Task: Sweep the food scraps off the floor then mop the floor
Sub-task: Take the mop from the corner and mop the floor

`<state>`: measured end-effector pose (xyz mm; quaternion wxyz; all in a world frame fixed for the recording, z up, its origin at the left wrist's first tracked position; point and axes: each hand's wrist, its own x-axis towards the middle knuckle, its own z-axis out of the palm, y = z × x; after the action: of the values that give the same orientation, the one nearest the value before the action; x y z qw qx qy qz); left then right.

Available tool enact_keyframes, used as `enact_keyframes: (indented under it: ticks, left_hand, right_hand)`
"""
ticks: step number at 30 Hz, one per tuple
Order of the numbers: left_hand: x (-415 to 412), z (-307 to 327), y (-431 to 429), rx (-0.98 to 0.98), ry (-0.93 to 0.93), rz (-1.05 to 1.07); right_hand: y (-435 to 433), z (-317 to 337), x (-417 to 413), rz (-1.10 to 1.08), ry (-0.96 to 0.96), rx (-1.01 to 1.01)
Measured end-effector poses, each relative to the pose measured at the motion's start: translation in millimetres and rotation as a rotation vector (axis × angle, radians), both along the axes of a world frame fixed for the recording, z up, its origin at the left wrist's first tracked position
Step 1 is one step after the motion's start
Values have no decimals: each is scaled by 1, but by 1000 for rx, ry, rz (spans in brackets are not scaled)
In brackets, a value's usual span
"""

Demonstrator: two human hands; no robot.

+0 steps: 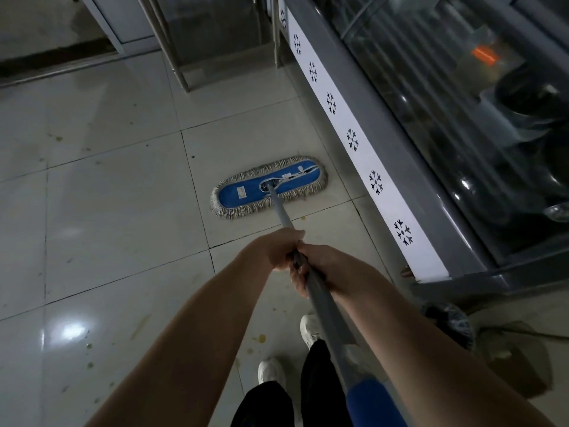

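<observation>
A flat mop with a blue pad and grey fringe (pixel 268 187) lies on the pale tiled floor (pixel 107 195), close to the base of a display counter. Its grey pole (pixel 281 215) runs back toward me and ends in a blue grip (pixel 374 402). My left hand (pixel 278 249) grips the pole higher up, and my right hand (pixel 312 269) grips it just behind, the two hands touching. Yellowish stains and small scraps (pixel 261 338) dot the tiles near my white shoes (pixel 271 369).
A glass-fronted display counter (pixel 462 134) with a white snowflake-patterned strip (pixel 377 183) runs along the right. Metal legs of a stand (pixel 178 66) rise at the back. A dark patterned object (pixel 452 323) sits on the floor by the counter's corner. A door threshold (pixel 55 72) crosses the far left.
</observation>
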<state>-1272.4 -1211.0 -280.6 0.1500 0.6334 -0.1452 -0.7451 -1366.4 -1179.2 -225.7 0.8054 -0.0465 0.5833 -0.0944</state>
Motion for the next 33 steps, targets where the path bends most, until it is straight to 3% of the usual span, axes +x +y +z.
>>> enact_keyframes:
  ticks: [12, 17, 23, 33]
  left_hand:
    - [-45, -57, -114, -6, -202, 97]
    - [-42, -76, -138, -39, -219, 154]
    - [-54, -78, -110, -91, -201, 212]
    - [-80, -74, -9, -50, -190, 62]
  right_hand:
    - [-115, -48, -31, 231, 114, 149]
    - [-136, -63, -31, 181, 49, 134]
    - [-109, -64, -44, 159, 56, 115]
    - [2, -43, -71, 125, 28, 115]
